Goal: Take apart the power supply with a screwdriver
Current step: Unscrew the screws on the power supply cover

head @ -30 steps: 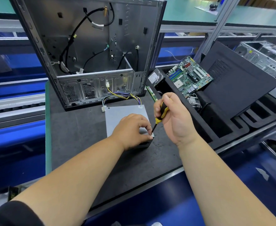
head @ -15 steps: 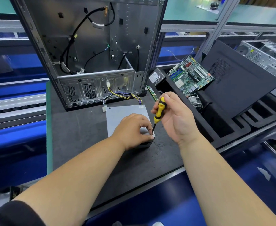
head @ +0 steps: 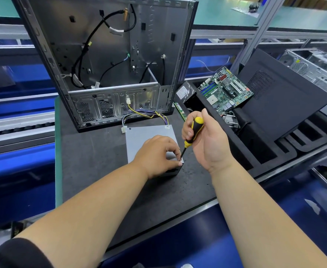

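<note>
A grey metal power supply (head: 145, 136) lies flat on the dark mat (head: 93, 155), its yellow and purple wires (head: 149, 114) running back toward the case. My left hand (head: 158, 155) rests on its near right corner, fingers curled and pinching around the screwdriver tip there. My right hand (head: 203, 136) grips the black and yellow screwdriver (head: 192, 133), which stands tilted with its tip on that corner. The screw itself is hidden by my fingers.
An open, gutted computer case (head: 108, 60) stands upright just behind the power supply. To the right sits a black foam tray (head: 255, 151) holding a green motherboard (head: 224, 91), a black side panel (head: 282, 93) and small parts. Another case (head: 317, 68) is far right.
My right hand has turned on the screwdriver handle, showing more of the handle and my palm. The left hand and the power supply have stayed in place.
</note>
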{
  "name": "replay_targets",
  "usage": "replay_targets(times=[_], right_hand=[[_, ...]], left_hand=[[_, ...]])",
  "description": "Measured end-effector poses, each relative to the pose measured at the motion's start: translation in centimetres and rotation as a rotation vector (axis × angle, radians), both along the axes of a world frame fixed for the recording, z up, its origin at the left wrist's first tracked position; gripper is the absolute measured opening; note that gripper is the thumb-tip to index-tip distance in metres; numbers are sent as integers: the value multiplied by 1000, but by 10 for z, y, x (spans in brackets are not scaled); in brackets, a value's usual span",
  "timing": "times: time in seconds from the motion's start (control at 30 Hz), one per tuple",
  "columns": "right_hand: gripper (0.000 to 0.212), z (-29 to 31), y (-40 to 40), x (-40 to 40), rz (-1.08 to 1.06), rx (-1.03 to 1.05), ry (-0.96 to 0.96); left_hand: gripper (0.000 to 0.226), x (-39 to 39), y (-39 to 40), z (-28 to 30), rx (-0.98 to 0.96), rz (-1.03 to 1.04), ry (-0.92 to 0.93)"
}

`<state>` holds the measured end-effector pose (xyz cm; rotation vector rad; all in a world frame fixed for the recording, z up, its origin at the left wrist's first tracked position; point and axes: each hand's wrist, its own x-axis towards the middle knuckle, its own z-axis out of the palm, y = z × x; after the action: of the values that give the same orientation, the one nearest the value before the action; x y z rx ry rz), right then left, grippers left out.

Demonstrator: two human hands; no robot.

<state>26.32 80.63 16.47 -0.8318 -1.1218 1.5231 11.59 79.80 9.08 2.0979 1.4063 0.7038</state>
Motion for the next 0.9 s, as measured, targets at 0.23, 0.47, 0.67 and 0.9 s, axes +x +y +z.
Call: replay_targets(times=[0.23, 0.47, 0.67, 0.9], right_hand=[[17, -1, 3, 9, 14, 22, -74], [39, 4, 4, 5, 12, 19, -96], [39, 2, 0, 2, -4, -25, -2], [14, 0, -1, 13, -48, 15, -78]], left_hand=[[21, 0, 0, 0, 10, -8, 4], [20, 0, 0, 0, 9, -6, 1], [19, 0, 0, -1, 9, -3, -1], [20, 0, 1, -2, 10, -3, -3]])
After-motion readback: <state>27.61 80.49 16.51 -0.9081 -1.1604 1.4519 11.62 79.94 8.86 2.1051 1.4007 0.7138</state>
